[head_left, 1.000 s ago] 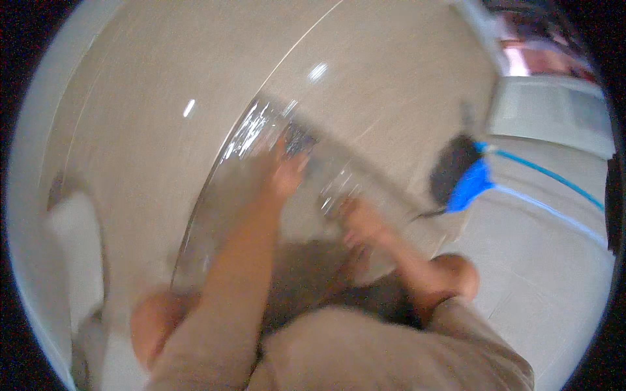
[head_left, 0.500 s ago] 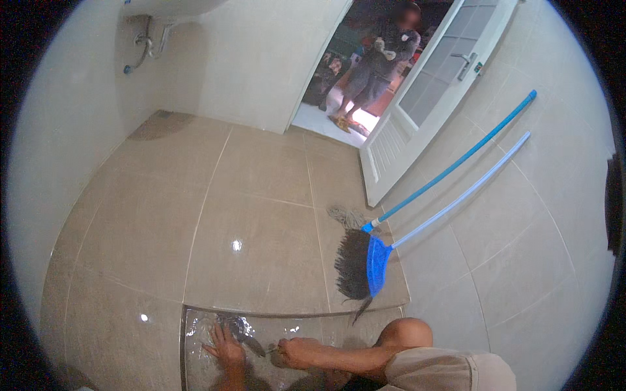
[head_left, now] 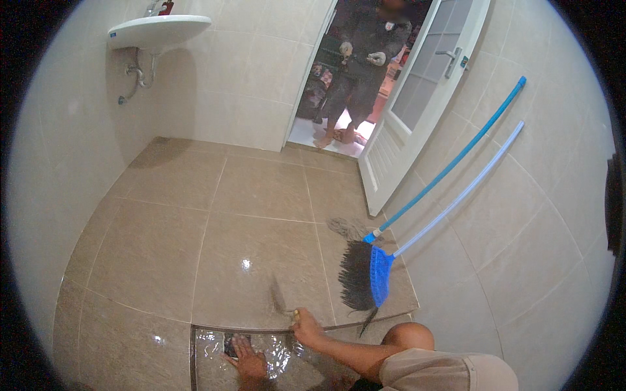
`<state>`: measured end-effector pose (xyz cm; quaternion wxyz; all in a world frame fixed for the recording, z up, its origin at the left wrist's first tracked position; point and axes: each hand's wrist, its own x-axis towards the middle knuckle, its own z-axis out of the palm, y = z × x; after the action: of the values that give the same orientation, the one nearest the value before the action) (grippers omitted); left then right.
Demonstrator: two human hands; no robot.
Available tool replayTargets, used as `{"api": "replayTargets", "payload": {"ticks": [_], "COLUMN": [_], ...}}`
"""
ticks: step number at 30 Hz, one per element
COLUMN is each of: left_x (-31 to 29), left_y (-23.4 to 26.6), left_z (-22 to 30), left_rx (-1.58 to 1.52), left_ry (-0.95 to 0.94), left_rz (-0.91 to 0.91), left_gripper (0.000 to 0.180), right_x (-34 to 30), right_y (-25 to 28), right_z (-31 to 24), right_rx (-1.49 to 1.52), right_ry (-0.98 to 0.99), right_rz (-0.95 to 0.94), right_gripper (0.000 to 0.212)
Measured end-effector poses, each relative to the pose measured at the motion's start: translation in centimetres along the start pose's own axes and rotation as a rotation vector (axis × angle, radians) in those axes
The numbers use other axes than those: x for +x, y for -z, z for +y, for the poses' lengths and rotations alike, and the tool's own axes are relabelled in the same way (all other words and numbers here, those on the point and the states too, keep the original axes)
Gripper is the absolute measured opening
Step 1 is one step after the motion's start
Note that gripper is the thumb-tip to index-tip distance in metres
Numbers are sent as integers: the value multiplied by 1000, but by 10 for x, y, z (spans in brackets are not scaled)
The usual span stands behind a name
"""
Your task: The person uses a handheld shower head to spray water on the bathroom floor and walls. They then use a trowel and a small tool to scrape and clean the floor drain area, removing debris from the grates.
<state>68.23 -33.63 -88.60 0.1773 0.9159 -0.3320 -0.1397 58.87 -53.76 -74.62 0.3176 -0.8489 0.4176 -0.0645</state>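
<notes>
Water (head_left: 280, 355) glints in the sunken strip (head_left: 214, 373) of floor, where the left hand (head_left: 248, 360) lies palm down, its fingers released and spread against a dark square (head_left: 229, 344). The right hand (head_left: 308, 330) has its fingers clenched around the handle (head_left: 297, 314) of a blurred hand tool (head_left: 278, 297), whose far end points over the tiled floor (head_left: 254, 238) beyond the strip's edge, left of a blue broom (head_left: 380, 277); whether it touches the tiles is unclear.

Trowel blade (head_left: 278, 294) is blurring, right hand (head_left: 308, 328) is hiding most of its handle (head_left: 296, 314), left hand (head_left: 248, 360) is covering part of a dark piece (head_left: 229, 345) of unclear kind, lower edge is cropping sunken floor (head_left: 212, 371), top edge is cutting off door (head_left: 415, 117) and person (head_left: 357, 75) in doorway (head_left: 304, 133)
</notes>
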Motion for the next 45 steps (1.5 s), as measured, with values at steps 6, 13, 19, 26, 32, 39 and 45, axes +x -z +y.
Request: {"api": "replayTargets", "payload": {"ticks": [6,13,19,26,32,39,45], "left_x": [-6,5,-4,-13,-11,-30,-22], "left_y": [11,8,-9,-14,-9,1,0], "left_z": [0,-10,-15,-22,-19,4,-12], "left_rx": [-38,8,88,14,-3,48,112], "left_ry": [73,229,-21,-74,-53,9,48], "left_rz": [71,53,96,167,145,-110,244], "left_gripper": [77,79,66,57,41,55,55], "right_x": [28,59,69,127,136,120,58], "right_y": [2,17,24,135,277,290,275], "right_z": [48,84,93,13,-113,-160,-139], "right_rx": [-8,-32,-119,446,1183,984,623], "right_ry": [-163,-356,-343,62,181,329,373], "right_rz": [159,397,446,701,392,212,552], "right_gripper": [47,41,42,33,56,41,27]}}
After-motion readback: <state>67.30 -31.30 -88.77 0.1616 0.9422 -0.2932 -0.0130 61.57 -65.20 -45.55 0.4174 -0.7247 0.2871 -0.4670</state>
